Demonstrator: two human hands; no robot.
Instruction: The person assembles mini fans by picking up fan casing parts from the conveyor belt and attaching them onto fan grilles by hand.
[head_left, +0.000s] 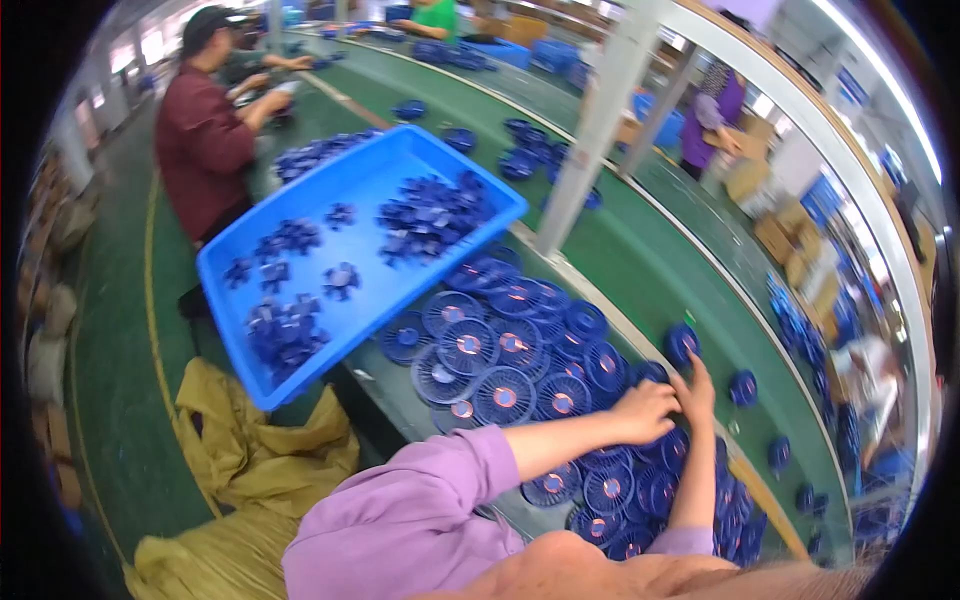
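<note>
Dark blue round plastic fan grilles [500,395], slotted in a radial pattern with copper-coloured centres, cover a green conveyor belt [640,260], and a bright blue rectangular plastic tray [330,255] carries small dark blue parts [430,215]. The near sleeve [420,515] is lilac, a crumpled cloth [250,460] mustard yellow, a co-worker's shirt [200,150] maroon.

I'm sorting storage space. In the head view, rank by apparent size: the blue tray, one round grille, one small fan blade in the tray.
1. Blue tray, by far.
2. Round grille.
3. Fan blade, though it looks nearly grille-sized, so unsure.
</note>
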